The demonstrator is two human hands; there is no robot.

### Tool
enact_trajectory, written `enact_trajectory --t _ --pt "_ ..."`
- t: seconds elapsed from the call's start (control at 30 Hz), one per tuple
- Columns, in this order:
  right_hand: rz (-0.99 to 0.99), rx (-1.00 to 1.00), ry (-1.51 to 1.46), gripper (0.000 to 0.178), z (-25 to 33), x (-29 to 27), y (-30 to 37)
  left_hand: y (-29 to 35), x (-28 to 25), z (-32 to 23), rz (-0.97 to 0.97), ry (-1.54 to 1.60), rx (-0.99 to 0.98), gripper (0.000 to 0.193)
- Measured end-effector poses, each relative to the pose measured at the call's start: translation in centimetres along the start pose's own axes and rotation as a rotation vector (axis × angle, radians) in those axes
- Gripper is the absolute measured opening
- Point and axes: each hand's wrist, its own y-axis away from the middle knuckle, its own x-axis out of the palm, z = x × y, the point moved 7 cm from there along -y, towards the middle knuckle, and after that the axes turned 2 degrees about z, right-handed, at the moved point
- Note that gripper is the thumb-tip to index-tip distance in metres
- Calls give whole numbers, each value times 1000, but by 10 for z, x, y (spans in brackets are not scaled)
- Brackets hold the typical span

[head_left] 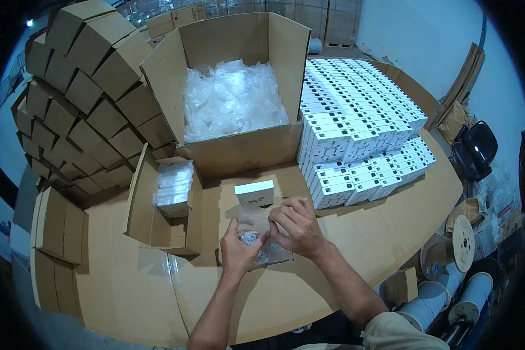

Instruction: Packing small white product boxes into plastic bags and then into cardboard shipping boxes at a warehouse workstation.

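My left hand [240,249] has its thumb and fingers closed on a clear plastic bag [254,218]. At the bag's upper right edge, the fingers of my right hand [298,226] are curled in and pinch it. Crumpled clear plastic [273,254] lies below, between my wrists; what is under it I cannot make out. Just beyond my hands, a small white box [255,193] rests on the cardboard-covered table. To the left is an open brown carton [193,230] with a row of white boxes wrapped in clear plastic [175,184] at its far end.
Beyond stands a large open carton [239,153] heaped with clear plastic bags [233,102]. Stacked white boxes [356,140] fill the table's back right. Brown cartons [87,93] are piled at the left. Spools [462,244] and a black chair [478,150] stand off the table's right side.
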Motion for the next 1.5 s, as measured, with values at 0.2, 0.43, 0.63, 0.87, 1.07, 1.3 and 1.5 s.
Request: enact_trajectory --t 0.2,0.43,0.63,0.87,1.07,1.3,1.5 --pt "130 135 51 20 5 2 -13 0 -3 2 -14 -83 16 48" --pt "516 243 -73 14 4 14 -29 4 -3 -6 12 -101 12 46" --pt "678 423 -273 14 -5 24 -36 5 -4 -17 10 -109 41 52" --pt "590 277 -426 24 -4 20 -41 3 -2 -4 100 3 -18 54" --pt "360 407 -447 24 -16 6 -51 0 1 8 87 174 -73 56" --pt "-349 699 -794 24 -86 27 6 -5 -8 6 78 161 -80 57" --pt "-78 751 -952 36 -95 58 16 -5 -10 5 45 276 -170 53"
